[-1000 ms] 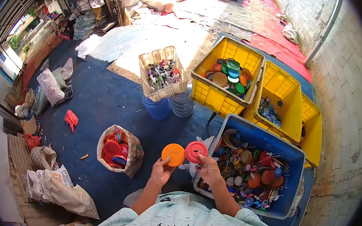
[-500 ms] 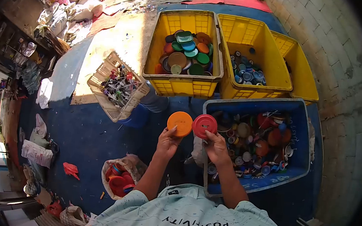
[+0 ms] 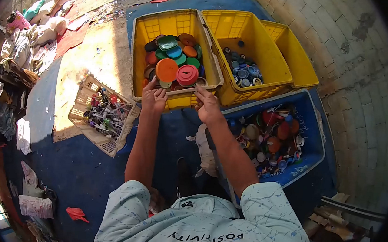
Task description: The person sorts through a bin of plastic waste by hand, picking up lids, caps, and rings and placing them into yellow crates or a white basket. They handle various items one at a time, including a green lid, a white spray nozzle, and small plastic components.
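Both hands reach to the near rim of the left yellow crate (image 3: pixel 217 74), which holds many large coloured lids. My left hand (image 3: pixel 154 97) is open, palm up, with nothing in it, just below an orange lid (image 3: pixel 166 70). Beside that lid a red lid (image 3: pixel 187 75) lies over the other lids. My right hand (image 3: pixel 206 104) is open near the crate's front right corner, its fingers apart and empty. Neither lid appears to touch a hand.
A second yellow crate (image 3: pixel 274 59) holds small caps, with another behind it. The blue bin (image 3: pixel 316 133) of mixed lids stands at right. At left, a beige basket (image 3: pixel 81 105) holds small plastic pieces. A red scrap (image 3: pixel 76 214) lies on the floor.
Both hands have moved forward to the left yellow crate and let go of the orange and red lids, which are now in the crate. The view has shifted.
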{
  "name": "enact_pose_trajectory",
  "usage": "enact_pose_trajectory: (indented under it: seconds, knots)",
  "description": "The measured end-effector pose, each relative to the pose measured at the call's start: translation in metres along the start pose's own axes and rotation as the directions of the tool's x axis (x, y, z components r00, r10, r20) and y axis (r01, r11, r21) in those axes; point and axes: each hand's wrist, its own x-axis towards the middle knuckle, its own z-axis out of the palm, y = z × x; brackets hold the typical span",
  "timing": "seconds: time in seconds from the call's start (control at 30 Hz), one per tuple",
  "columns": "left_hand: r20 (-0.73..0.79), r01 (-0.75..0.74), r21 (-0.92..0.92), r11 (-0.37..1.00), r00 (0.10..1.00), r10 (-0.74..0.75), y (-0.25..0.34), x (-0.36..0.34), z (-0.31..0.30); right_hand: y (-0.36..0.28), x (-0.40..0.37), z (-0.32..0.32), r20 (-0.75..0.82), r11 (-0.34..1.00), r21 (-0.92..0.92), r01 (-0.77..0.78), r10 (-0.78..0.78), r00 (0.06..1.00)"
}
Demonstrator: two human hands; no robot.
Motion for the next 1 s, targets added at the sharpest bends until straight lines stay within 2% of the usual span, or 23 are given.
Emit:
enact_pose_trajectory:
  seconds: [0.03,0.13,0.27,0.37,0.47,0.57,0.73,0.87,1.0]
  knots:
    - [0.020,-0.006,0.053,0.999,1.000,0.005,-0.007,0.003,-0.013,0.012,0.001,-0.011,-0.067,0.999,-0.043,-0.023,0.021,0.998]
    - [0.061,0.001,0.155,0.988,0.998,-0.011,-0.050,-0.016,-0.080,0.060,-0.038,-0.057,-0.032,0.994,-0.107,-0.013,0.010,0.999]
    - [-0.153,0.195,0.061,0.979,0.971,-0.184,-0.113,-0.049,-0.170,0.088,-0.123,-0.105,0.018,0.987,-0.043,-0.154,0.154,0.988]
    - [-0.245,0.249,0.069,0.966,0.943,-0.226,-0.146,-0.073,-0.210,0.089,-0.166,-0.133,0.045,0.981,-0.004,-0.193,0.193,0.980]
    - [-0.194,0.221,0.133,0.966,0.962,-0.194,-0.163,-0.090,-0.205,0.084,-0.188,-0.155,0.048,0.986,-0.004,-0.166,0.166,0.985]
    - [-0.047,0.114,0.186,0.976,0.993,-0.107,-0.169,-0.094,-0.169,0.063,-0.194,-0.174,0.084,0.990,-0.109,-0.087,0.096,0.992]
    - [0.191,-0.210,0.194,0.958,0.966,0.173,-0.188,-0.110,-0.099,0.023,-0.191,-0.229,0.169,0.977,-0.204,0.056,-0.021,0.985]
    - [0.232,-0.360,0.196,0.912,0.921,0.313,-0.240,-0.149,-0.075,-0.013,-0.199,-0.297,0.226,0.973,-0.220,0.073,-0.022,0.974]
    - [0.111,-0.262,0.187,0.947,0.963,0.245,-0.331,-0.184,-0.092,-0.045,-0.218,-0.379,0.187,0.941,-0.321,0.106,-0.046,0.981]
